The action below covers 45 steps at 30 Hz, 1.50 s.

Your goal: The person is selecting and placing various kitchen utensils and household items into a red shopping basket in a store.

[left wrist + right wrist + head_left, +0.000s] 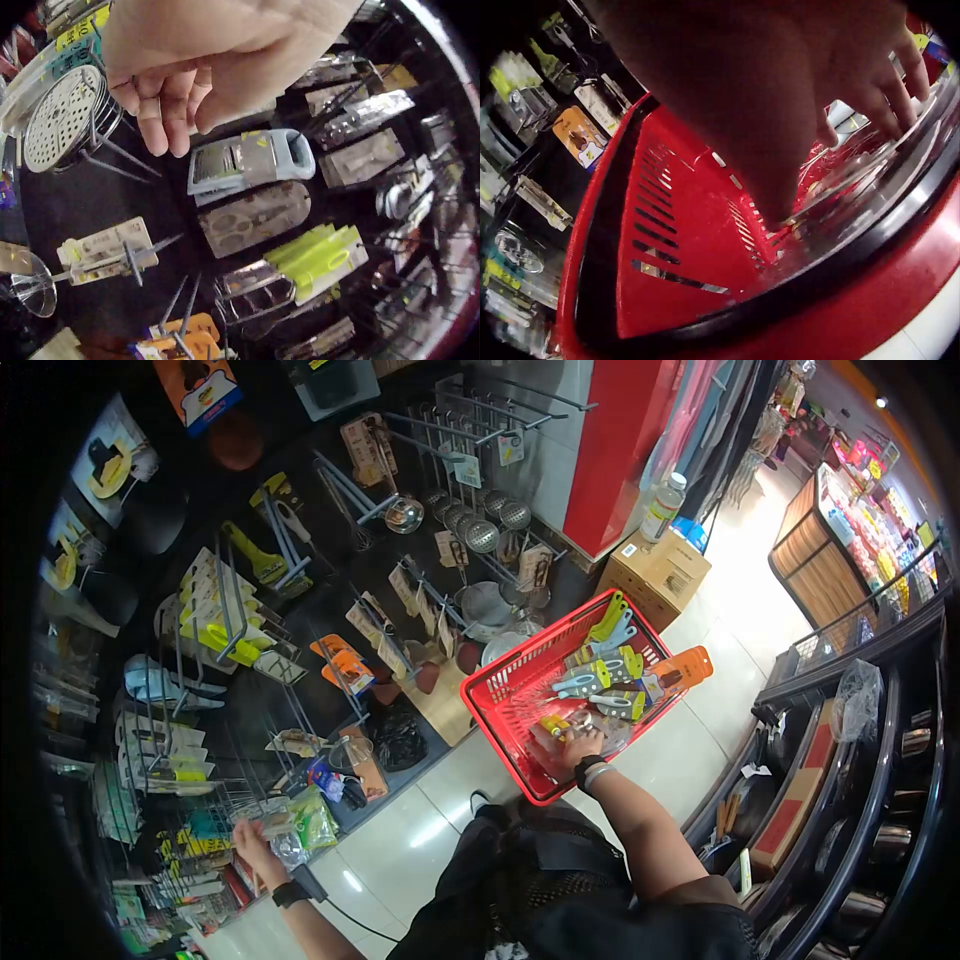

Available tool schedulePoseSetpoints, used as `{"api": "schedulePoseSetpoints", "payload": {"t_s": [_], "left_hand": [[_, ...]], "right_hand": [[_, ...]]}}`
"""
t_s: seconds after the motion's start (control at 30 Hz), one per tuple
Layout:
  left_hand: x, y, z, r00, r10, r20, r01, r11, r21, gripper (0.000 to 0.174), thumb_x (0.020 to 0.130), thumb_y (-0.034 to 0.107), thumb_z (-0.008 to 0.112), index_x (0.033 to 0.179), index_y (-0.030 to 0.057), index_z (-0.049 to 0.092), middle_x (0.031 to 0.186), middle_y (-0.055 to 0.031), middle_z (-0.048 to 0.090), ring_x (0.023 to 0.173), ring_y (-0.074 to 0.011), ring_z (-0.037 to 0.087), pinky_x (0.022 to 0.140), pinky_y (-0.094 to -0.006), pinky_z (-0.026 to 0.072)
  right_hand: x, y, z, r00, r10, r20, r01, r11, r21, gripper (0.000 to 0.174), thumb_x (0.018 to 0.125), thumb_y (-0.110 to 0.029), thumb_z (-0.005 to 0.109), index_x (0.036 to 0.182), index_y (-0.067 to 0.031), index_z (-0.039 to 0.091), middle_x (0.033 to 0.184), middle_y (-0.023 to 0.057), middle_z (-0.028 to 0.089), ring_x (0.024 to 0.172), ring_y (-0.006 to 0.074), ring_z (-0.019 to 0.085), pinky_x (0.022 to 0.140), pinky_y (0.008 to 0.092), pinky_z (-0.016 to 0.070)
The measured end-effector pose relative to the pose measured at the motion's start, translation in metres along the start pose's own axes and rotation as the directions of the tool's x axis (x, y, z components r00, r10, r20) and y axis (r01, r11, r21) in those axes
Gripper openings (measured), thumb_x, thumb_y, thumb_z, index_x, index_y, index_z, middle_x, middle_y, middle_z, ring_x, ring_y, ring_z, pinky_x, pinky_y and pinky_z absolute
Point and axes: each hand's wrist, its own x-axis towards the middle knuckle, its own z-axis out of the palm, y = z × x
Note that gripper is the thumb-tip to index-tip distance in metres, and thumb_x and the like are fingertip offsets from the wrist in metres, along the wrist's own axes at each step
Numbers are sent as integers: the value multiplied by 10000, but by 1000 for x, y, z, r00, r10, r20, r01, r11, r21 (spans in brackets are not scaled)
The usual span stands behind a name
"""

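My right hand [582, 743] is down inside the near end of a red shopping basket [497, 712], its fingers bent over the edge of a clear plastic package [847, 196]. What lies inside that package is blurred. Beside it in the basket are several carded kitchen tools with pale blue handles [577, 682], a green-handled one [607, 618] and an orange card [683, 671]. My left hand [169, 90] hangs in front of the wall display with loosely bent fingers and nothing in them. Close by in the left wrist view are a pale blue grater [247, 161] and a round perforated steamer plate [64, 120].
Metal hooks with carded utensils cover the dark wall on the left, including skimmers [482, 536] and an orange package [345, 663]. A cardboard box [655, 572] with a bottle [664, 506] on it stands behind the basket. Pan shelves [870, 790] line the right.
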Motion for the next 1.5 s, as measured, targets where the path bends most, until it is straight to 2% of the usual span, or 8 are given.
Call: {"api": "schedulePoseSetpoints", "payload": {"t_s": [0.37, 0.53, 0.7, 0.77, 1.0, 1.2, 1.33, 1.5], "left_hand": [[-102, 16, 148, 896, 11, 444, -35, 998, 47, 134, 863, 53, 560, 997, 44, 550, 770, -27, 594, 679, -101, 553, 637, -225, 432], [-156, 46, 220, 676, 31, 737, -156, 982, 102, 160, 883, 71, 555, 1036, 26, 545, 766, -44, 614, 724, -117, 601, 614, -232, 477], [-205, 79, 279, 386, 14, 922, -329, 936, 123, 230, 871, 101, 577, 1088, 26, 556, 878, -71, 634, 839, -148, 619, 743, -281, 474], [-225, 99, 305, 195, 376, 906, -690, 709, -146, 294, 863, 166, 587, 1125, 37, 549, 965, -94, 623, 986, -234, 572, 852, -339, 413], [-255, 133, 315, 245, 457, 855, -557, 788, -262, 271, 853, 202, 596, 1085, 65, 568, 953, -118, 616, 908, -286, 535, 846, -352, 387], [-231, 129, 266, 687, 241, 685, -163, 970, -178, 143, 911, 145, 537, 926, 5, 560, 754, -82, 578, 695, -91, 513, 638, -263, 437], [-139, 112, 176, 945, 274, 179, -243, 953, -179, 145, 918, 150, 522, 909, 7, 542, 721, -57, 553, 688, -85, 474, 628, -267, 423], [-79, 106, 72, 901, 313, -302, -320, 947, 25, 168, 918, 170, 519, 866, 10, 519, 747, -24, 523, 695, -111, 455, 646, -275, 412]], "right_hand": [[31, 2, 16, 963, 127, -237, 43, 797, 603, 652, 789, -320, 624, 1341, -154, 317, 1153, 216, 556, 983, 397, 575, 778, 449, 473], [2, 17, -22, 871, 256, -419, 253, 496, 830, 426, 729, -168, 694, 1097, -35, 525, 874, 220, 636, 804, 391, 618, 680, 422, 498], [-74, 46, -108, 707, 152, -691, 537, 520, 664, 448, 664, -49, 715, 1085, -35, 565, 732, 165, 634, 663, 297, 631, 610, 345, 488], [-121, 55, -154, 681, -136, -719, 707, 380, 597, 305, 673, 11, 667, 972, -6, 608, 784, 208, 643, 756, 343, 646, 658, 368, 510], [-209, 26, -218, 480, -271, -834, 871, 255, 419, 134, 735, -30, 661, 861, 13, 649, 781, 174, 640, 729, 308, 643, 641, 334, 498], [-231, -2, -221, 361, -206, -909, 931, 139, 338, 273, 816, -20, 587, 1087, 11, 584, 987, 172, 640, 909, 284, 632, 770, 330, 495], [-206, -50, -234, 365, -331, -870, 930, 92, 355, 192, 854, -27, 534, 1034, 23, 579, 951, 172, 637, 876, 299, 626, 761, 336, 486], [-121, -26, -166, 451, -415, -790, 861, 437, 261, 92, 842, -57, 522, 803, 24, 546, 734, 224, 574, 744, 401, 567, 624, 427, 465]]}}
